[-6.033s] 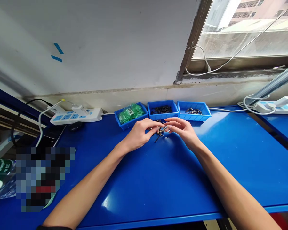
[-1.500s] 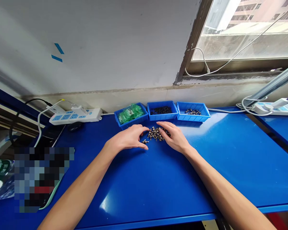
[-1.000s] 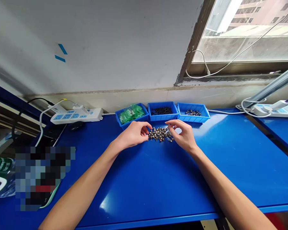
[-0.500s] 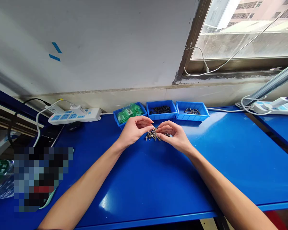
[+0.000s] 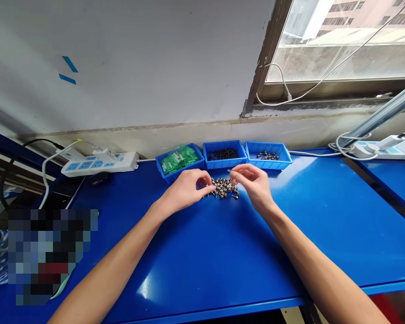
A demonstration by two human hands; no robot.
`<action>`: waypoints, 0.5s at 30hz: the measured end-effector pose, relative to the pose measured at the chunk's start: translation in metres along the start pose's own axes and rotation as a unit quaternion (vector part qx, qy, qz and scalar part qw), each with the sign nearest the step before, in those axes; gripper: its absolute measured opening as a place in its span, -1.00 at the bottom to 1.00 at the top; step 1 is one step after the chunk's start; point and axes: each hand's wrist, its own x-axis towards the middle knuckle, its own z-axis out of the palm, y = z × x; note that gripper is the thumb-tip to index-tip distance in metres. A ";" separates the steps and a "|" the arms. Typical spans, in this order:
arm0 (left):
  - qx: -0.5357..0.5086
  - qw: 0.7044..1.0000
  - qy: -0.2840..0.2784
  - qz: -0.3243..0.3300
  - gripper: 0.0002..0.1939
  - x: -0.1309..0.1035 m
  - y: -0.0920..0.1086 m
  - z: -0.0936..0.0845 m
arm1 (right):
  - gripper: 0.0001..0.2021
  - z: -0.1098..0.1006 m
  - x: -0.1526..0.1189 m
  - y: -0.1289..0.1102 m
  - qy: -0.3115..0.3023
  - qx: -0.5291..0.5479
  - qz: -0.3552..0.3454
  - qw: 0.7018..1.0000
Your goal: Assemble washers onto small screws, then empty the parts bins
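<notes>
Bordering the pile of small metal fasteners point(image 5: 224, 187), the left hand point(image 5: 188, 190) has a narrow grip, thumb near the curled fingers. Across the pile, the right hand point(image 5: 254, 182) has its thumb and forefinger close together. Whether either one pinches a piece, I cannot tell. Beyond both grips stands a blue bin point(image 5: 227, 163) with black screws point(image 5: 225, 154).

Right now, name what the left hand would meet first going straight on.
The left hand would likely meet the pile of small metal parts first; it may be touching them, as depth is unclear.
</notes>
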 end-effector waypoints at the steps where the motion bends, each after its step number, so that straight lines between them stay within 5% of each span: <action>1: 0.049 0.999 -0.023 0.002 -0.84 -0.001 -0.001 -0.002 | -0.66 -0.004 0.003 0.001 0.051 -0.004 -0.023 0.998; 5: 0.123 0.989 -0.080 -0.014 -0.95 -0.005 -0.005 -0.004 | -0.47 -0.016 0.010 0.008 0.162 -0.020 -0.058 0.985; 15: 0.122 0.987 -0.095 -0.053 -0.90 -0.003 -0.007 -0.002 | -0.64 -0.006 0.000 0.007 0.079 -0.033 -0.029 0.996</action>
